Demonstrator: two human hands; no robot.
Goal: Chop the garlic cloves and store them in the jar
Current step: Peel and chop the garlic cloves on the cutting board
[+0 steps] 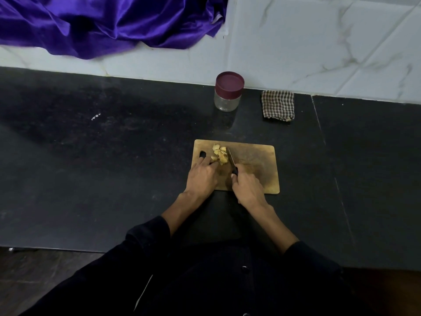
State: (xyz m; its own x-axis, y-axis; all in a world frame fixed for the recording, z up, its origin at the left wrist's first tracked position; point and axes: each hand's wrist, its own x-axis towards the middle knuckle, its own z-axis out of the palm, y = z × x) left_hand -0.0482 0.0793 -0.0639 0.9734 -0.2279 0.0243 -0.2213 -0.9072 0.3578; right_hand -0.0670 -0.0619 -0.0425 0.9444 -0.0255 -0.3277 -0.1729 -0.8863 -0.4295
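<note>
Knife (232,159) lies w/ its long axis running from the near handle up and slightly left, tip pointing away toward the wall, blade just right of the garlic (220,155). Garlic sits in a small pile of pale pieces at the far left part of the cutting board (255,165). Right hand (247,189) is wrapped around the dark knife handle, fingers curled tight. Left hand (201,176) rests on the board, fingers stretched forward, tips touching the near side of the pile. Jar (228,91) stands upright w/ its maroon lid on, well beyond the board on the counter (114,156), a checked cloth (278,105) to its right.
</note>
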